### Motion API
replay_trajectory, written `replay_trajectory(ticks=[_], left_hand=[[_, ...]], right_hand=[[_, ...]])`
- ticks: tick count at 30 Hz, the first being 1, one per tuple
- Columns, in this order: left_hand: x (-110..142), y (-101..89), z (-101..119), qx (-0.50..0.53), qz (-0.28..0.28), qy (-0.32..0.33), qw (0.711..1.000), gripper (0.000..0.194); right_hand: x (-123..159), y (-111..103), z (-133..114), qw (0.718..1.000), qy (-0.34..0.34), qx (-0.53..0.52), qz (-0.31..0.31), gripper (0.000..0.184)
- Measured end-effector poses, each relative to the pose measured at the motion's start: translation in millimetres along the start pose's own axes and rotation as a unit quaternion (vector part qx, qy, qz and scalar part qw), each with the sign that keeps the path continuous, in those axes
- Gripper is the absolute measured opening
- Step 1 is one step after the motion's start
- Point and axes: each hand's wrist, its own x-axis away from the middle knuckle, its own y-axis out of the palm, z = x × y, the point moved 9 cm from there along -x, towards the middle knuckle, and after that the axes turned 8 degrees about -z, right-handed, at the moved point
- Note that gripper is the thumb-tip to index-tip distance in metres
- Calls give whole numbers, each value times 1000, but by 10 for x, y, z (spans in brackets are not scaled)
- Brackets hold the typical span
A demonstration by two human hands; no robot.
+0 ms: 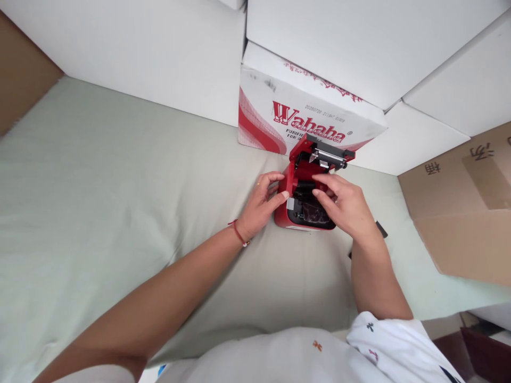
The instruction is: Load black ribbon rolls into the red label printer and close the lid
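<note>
A red box-shaped device (pixel 282 214), much like a small label printer, stands on the pale green cloth with its lid (pixel 325 151) raised. Inside it show a black roller (pixel 304 189) and a dark, shiny piece (pixel 315 214) whose kind I cannot make out. My left hand (pixel 266 199) rests against the device's left wall, thumb and fingers apart, its thumb near the rim. Over the right side of the opening is my right hand (pixel 343 202). Its thumb and fingers point inward beside the roller with a gap between them, and nothing shows in that gap.
Behind the device stands a white and red Wahaha carton (pixel 263 106). White boxes (pixel 159 53) line the back. A brown cardboard box (pixel 459 213) is at the right, another brown surface (pixel 24 69) at the far left. Small black pieces (pixel 381 229) lie partly hidden by the right forearm.
</note>
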Motion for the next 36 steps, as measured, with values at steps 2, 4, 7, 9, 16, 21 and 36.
replay_trajectory(ticks=[2,4,7,9,16,21,36], left_hand=[[44,-25,101,-75,25,32,996,54],[126,-53,279,-188,70,86,976,47],[306,36,593,-339,116,196,913,38],[434,187,753,-388,108,276,873,39],[671,617,944,-459,46,418,783,28],[660,618,886,-478,34,412,775,23],[536,575,465,-381,-95,283,875,34]], right_hand=[[215,-112,-142,998,-60,-12,25,23],[455,-176,-261,994,-103,5,47,17],[751,-132,-335,990,-117,44,68,19],[879,-59,-343,989,-111,55,86,26],[961,38,-359,983,-142,41,105,36],[674,-271,-60,984,-103,8,145,27],[-57,-414,25,990,-25,33,135,55]])
